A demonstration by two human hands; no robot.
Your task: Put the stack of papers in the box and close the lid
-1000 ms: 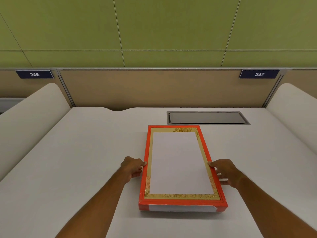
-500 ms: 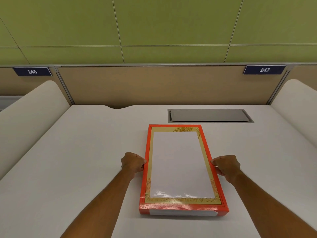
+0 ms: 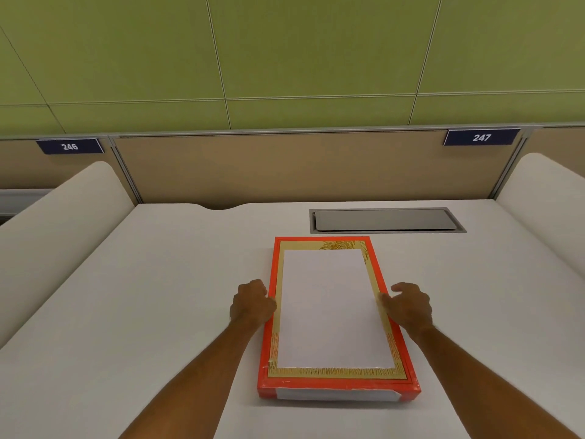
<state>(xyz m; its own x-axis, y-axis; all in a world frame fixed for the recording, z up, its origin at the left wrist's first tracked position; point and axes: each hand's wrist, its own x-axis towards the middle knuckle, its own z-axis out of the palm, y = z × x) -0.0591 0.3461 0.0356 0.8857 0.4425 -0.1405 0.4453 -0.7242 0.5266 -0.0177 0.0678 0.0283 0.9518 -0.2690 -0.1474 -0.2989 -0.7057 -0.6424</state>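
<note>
A flat red box (image 3: 335, 384) lies lengthwise on the white desk (image 3: 158, 296) in front of me. Its top shows a gold patterned border around a white rectangle (image 3: 332, 305). I cannot tell whether that white area is paper or part of the lid. A white label runs along the box's near side. My left hand (image 3: 251, 302) is curled against the left long side, thumb on the rim. My right hand (image 3: 410, 304) rests at the right long side with loosened fingers, thumb touching the gold border.
A grey cable hatch (image 3: 386, 220) is set into the desk just behind the box. Rounded white dividers rise on the left (image 3: 63, 223) and right (image 3: 547, 201). A tan back panel (image 3: 285, 169) closes off the far edge.
My right hand has loosened from a closed grip to parted fingers at the box's right side. The left hand stays curled on the left side. The box has barely moved.
</note>
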